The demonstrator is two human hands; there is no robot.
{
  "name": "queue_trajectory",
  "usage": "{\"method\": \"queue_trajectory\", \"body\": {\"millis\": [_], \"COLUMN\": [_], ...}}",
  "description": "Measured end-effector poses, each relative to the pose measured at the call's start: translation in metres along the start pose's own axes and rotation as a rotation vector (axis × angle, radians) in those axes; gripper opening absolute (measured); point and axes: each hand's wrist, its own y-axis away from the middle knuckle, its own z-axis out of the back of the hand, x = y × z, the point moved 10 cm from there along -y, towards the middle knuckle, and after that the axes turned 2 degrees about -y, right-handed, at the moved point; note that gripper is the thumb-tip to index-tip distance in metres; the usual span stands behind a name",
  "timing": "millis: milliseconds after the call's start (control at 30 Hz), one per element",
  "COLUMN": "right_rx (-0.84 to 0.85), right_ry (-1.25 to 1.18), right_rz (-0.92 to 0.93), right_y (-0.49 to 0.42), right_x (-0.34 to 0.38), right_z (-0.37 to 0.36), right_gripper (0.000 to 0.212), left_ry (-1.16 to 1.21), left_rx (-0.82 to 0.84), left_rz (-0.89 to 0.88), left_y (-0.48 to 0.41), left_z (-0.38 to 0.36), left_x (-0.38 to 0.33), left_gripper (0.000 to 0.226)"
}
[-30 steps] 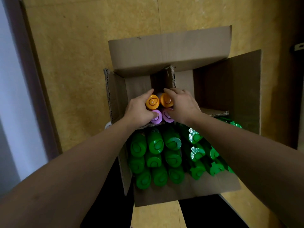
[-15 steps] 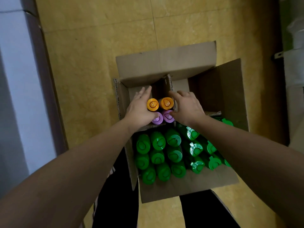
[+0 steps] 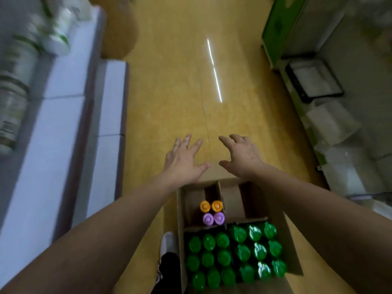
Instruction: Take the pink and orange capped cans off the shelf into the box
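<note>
An open cardboard box stands on the yellow floor at the bottom of the head view. Its far left compartment holds two orange-capped bottles and two purple-capped bottles. The near compartments are packed with several green-capped bottles. My left hand hovers above the box's far edge with fingers spread and holds nothing. My right hand is beside it, fingers loosely bent, also empty. Neither hand touches the bottles.
White shelf bases with blurred containers run along the left. On the right stand a green panel, a dark-framed tray and pale boxes. My shoe is left of the box.
Both hands have let go of the orange and purple bottles and lifted out of the box. The view has swung up, showing the aisle floor ahead.
</note>
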Motion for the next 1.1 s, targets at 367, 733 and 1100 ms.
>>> {"method": "queue_trajectory", "body": {"millis": [367,733,1100], "right_rx": [-0.251,-0.436,-0.479], "right_ry": [0.105,0.144,0.160], "right_rz": [0.430,0.772,0.920], "right_y": [0.114,0.289,0.461], "right_x": [0.067,0.191,0.261], "right_z": [0.263,0.389,0.392], "right_gripper": [0.086,0.089,0.098], "left_ry": [-0.237,-0.248,-0.205], "left_rx": [-0.395,-0.701,-0.834], "left_rz": [0.202,0.442,0.561], "left_y": [0.194,0.439,0.634], "left_z": [0.232,0.354,0.347], "left_x": [-0.098,-0.109,-0.102], "left_gripper": [0.088,0.089,0.091]}}
